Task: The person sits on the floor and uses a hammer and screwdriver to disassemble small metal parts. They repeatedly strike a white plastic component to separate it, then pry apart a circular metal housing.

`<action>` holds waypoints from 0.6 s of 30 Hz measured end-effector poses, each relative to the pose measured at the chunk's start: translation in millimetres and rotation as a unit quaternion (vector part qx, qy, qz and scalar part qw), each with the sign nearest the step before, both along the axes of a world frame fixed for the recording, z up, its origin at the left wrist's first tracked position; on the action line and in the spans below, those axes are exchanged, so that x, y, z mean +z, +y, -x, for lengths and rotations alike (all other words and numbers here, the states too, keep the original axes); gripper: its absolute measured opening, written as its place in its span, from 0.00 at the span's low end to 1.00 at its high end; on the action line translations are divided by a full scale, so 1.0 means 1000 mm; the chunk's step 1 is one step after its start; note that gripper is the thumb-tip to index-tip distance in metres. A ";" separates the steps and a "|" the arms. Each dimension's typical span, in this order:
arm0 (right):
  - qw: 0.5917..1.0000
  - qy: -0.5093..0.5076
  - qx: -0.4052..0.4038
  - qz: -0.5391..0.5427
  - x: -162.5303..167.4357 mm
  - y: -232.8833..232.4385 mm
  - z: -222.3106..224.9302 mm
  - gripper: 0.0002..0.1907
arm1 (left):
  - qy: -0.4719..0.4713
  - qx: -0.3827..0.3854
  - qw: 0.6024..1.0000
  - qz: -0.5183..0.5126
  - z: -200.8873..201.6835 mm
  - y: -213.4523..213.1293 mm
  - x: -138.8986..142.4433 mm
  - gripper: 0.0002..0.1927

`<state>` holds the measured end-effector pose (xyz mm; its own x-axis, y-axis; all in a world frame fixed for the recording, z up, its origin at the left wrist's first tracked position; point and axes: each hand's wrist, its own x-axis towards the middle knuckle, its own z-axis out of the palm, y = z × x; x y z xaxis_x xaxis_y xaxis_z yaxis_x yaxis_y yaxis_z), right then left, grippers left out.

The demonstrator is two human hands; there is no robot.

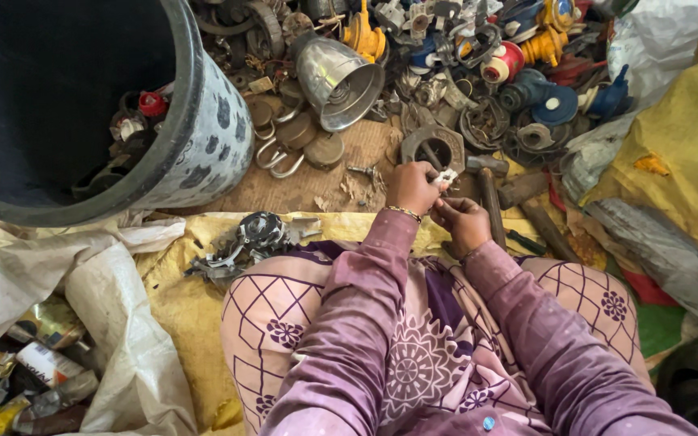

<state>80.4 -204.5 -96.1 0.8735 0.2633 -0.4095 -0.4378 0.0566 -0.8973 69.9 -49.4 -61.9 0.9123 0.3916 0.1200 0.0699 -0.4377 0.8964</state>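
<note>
My left hand (411, 186) and my right hand (460, 221) meet in front of my knees, both pinching a small pale metal part (446, 176). A gold bangle circles my left wrist. Both arms wear purple sleeves, and my lap is covered by patterned pink and purple cloth. Just beyond the hands lies a round metal housing with a dark hole (433, 147). A wooden-handled hammer (490, 194) lies right of the hands.
A big dark bucket (203, 121) with scrap inside stands at the left. Padlocks (292, 137), a shiny metal funnel (337, 79) and a heap of mixed metal and plastic scrap (510, 64) lie ahead. A metal clump (252, 238) rests on yellow sacking; white bags sit left.
</note>
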 end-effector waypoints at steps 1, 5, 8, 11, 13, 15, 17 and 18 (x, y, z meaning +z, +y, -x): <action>1.000 -0.011 -0.007 -0.001 0.002 0.002 0.001 0.11 | -0.004 0.002 1.000 0.006 0.001 -0.001 0.002 0.13; 1.000 -0.014 -0.019 -0.021 0.011 0.001 0.004 0.10 | 0.033 -0.019 0.998 0.042 0.002 -0.002 0.003 0.10; 0.987 0.129 -0.051 -0.083 0.011 -0.006 -0.001 0.07 | -0.022 0.021 0.999 -0.029 -0.001 -0.002 0.000 0.13; 0.967 0.193 -0.031 -0.166 0.004 -0.007 -0.006 0.09 | -0.005 0.023 1.000 -0.019 -0.003 -0.002 -0.004 0.14; 0.944 0.208 0.046 -0.253 -0.003 -0.005 -0.007 0.14 | -0.011 0.018 0.999 -0.029 -0.003 -0.002 -0.004 0.14; 0.960 0.161 0.045 -0.226 -0.006 -0.004 -0.007 0.12 | -0.020 0.022 0.999 -0.034 -0.001 -0.002 -0.003 0.14; 0.972 0.129 0.038 -0.193 -0.007 -0.003 -0.007 0.11 | -0.020 0.022 0.999 -0.037 0.000 -0.002 -0.001 0.14; 0.977 0.121 0.031 -0.173 -0.007 -0.004 -0.007 0.11 | -0.015 0.020 0.999 -0.037 0.001 -0.002 -0.001 0.13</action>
